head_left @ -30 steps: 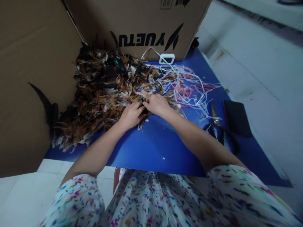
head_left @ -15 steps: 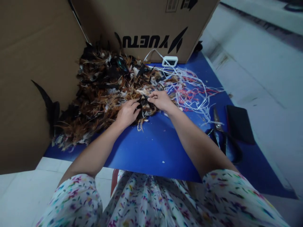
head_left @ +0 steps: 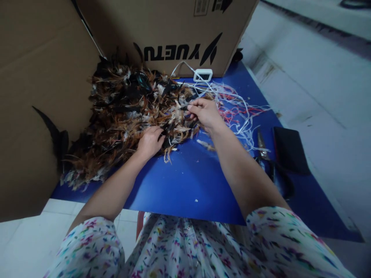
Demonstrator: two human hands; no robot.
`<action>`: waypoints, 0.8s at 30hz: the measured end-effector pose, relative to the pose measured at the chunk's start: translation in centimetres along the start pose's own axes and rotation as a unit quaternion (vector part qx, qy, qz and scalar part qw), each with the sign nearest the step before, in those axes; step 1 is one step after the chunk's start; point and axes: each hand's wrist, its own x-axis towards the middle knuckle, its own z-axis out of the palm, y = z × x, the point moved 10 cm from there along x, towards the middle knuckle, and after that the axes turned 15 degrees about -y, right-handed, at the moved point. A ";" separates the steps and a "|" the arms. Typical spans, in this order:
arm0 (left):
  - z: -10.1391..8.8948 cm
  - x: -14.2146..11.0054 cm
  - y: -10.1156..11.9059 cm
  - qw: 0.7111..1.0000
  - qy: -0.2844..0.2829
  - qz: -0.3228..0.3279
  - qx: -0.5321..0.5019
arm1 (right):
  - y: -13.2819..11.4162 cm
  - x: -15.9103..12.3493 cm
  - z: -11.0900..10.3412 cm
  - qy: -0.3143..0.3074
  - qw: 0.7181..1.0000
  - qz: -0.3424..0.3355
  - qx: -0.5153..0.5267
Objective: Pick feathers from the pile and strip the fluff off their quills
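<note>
A thick heap of brown, black and whitish feathers (head_left: 121, 112) covers the back left of the blue table. My left hand (head_left: 150, 143) rests low on the heap's right edge, its fingers curled down and closed among the plumes. What its fingertips grip, if anything, is hidden. Raised over the right end of the heap, my right hand (head_left: 205, 112) pinches a small dark feather (head_left: 184, 108) between thumb and fingertips. A loose pale feather (head_left: 205, 145) lies on the table below my right wrist.
White and red strings (head_left: 240, 116) lie tangled at right. Scissors (head_left: 262, 146) and a flat black object (head_left: 290, 150) are near my right forearm. A small white device (head_left: 203, 75) stands before a cardboard box (head_left: 174, 23); another cardboard panel (head_left: 37, 77) rises at left.
My hands have moved apart. The right has shifted up and right with the dark feather, and the left has drawn back slightly left. A pale feather now shows on the bare table.
</note>
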 end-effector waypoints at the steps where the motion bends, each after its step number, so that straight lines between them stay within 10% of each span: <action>1: 0.0 0.0 0.0 1.000 0.001 -0.001 -0.001 | -0.1 0.0 -0.2 0.004 1.000 0.001 0.008; 6: -0.3 -0.1 -0.3 0.999 0.019 -0.006 -0.032 | -0.7 -0.4 -0.4 0.005 0.999 0.002 0.048; 14: -4.8 -1.4 1.1 0.983 0.151 0.007 -0.100 | -0.5 -1.6 3.9 -0.176 0.978 0.068 0.093; 24: -4.7 -1.2 1.8 0.980 0.134 0.033 -0.146 | -1.2 -3.9 7.6 -0.295 0.946 0.110 0.079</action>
